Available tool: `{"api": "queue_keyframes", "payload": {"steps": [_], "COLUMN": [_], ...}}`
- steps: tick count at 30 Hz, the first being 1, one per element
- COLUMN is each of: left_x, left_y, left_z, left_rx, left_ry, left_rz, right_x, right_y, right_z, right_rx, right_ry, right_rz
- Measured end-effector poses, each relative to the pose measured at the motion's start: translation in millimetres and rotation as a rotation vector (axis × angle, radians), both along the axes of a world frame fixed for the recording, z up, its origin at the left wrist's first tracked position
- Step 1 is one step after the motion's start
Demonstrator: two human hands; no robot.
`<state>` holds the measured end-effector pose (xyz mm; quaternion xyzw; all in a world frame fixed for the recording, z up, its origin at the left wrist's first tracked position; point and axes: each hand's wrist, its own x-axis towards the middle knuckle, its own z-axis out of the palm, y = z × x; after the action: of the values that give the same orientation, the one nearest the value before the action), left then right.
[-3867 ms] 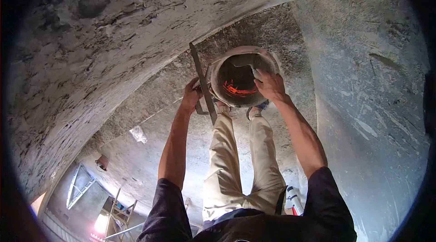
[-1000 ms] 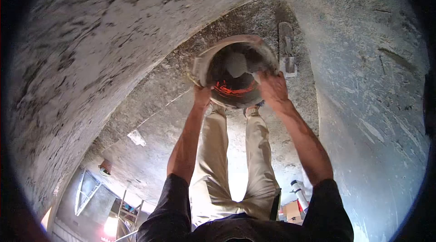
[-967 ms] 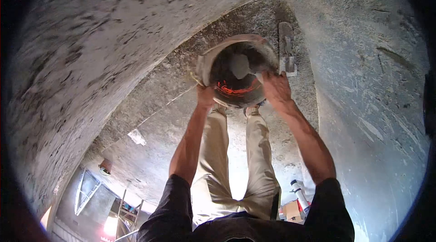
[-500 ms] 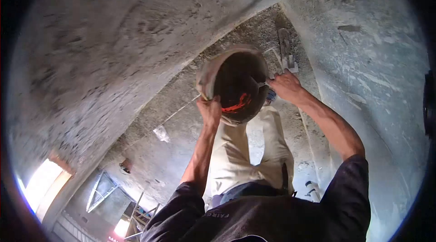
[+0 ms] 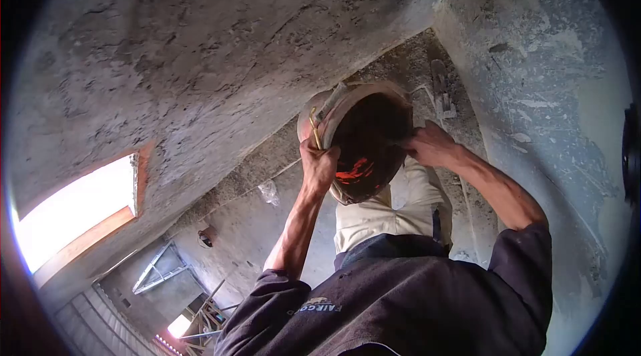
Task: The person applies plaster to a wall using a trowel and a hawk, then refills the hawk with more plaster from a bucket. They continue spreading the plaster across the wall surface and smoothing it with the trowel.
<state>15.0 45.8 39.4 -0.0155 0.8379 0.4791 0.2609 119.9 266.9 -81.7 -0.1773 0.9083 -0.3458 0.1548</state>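
Observation:
A round, stained bucket (image 5: pixel 346 107) is tilted in front of my body, its dark mouth turned towards me. My left hand (image 5: pixel 319 165) is closed on its left rim, beside a bent yellow handle piece (image 5: pixel 314 127). At the right side of the mouth is my right hand (image 5: pixel 434 144), fingers curled around a trowel whose blade is hidden in the dark bucket now. Red-orange streaks (image 5: pixel 354 170) show low on the inner wall. How much the bucket contains is too dark to tell.
Rough plastered walls (image 5: pixel 200 69) close in on both sides and meet at a corner ahead. A long flat tool (image 5: pixel 443 99) lies on the floor there. Clear plastic (image 5: pixel 269 192) lies left of me. Further back are a bright window (image 5: pixel 80 209) and a metal frame (image 5: pixel 160 268).
The bucket has come lower in view and to the right, with both hands. My right hand has moved closer in to the mouth, and the trowel's shank no longer shows.

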Motion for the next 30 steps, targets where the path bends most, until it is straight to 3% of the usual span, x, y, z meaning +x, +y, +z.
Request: {"api": "queue_keyframes", "payload": {"steps": [5, 8, 12, 16, 18, 20, 22, 24, 30], "left_x": [4.0, 9.3, 10.5, 18.6, 24.4, 21.3, 19.1, 18.7, 9.6], "left_y": [-4.2, -12.1, -11.9, -19.5, -17.0, -15.2, -21.1, -21.0, -34.9], "left_z": [38.5, 59.7, 99.1, 129.7, 149.0, 161.1, 158.2, 161.9, 166.2], "left_rx": [0.153, 0.077, 0.183, 0.1, 0.147, 0.21, 0.176, 0.16, 0.294], "left_ry": [0.107, 0.116, 0.167, 0.201, 0.229, 0.239, 0.286, 0.307, 0.262], "left_rz": [0.082, 0.041, 0.072, 0.046, 0.04, 0.025, 0.019, 0.042, 0.093], "right_x": [26.2, 22.2, 17.6, 0.6, -4.4, -8.9, -15.9, -19.2, -19.3], "right_y": [-22.7, -30.1, -35.0, -32.7, -34.6, -33.6, -37.6, -40.7, -43.7], "right_z": [3.3, 30.9, 46.8, 65.4, 76.8, 95.7, 107.0, 112.5, 135.5], "right_rx": [0.001, -0.025, -0.123, -0.052, -0.191, -0.16, -0.131, -0.122, -0.16], "right_ry": [-0.165, -0.03, 0.161, 0.214, 0.413, 0.368, 0.324, 0.541, 0.524], "right_rz": [-0.114, -0.108, -0.186, -0.117, -0.116, -0.073, -0.036, -0.061, 0.004]}}
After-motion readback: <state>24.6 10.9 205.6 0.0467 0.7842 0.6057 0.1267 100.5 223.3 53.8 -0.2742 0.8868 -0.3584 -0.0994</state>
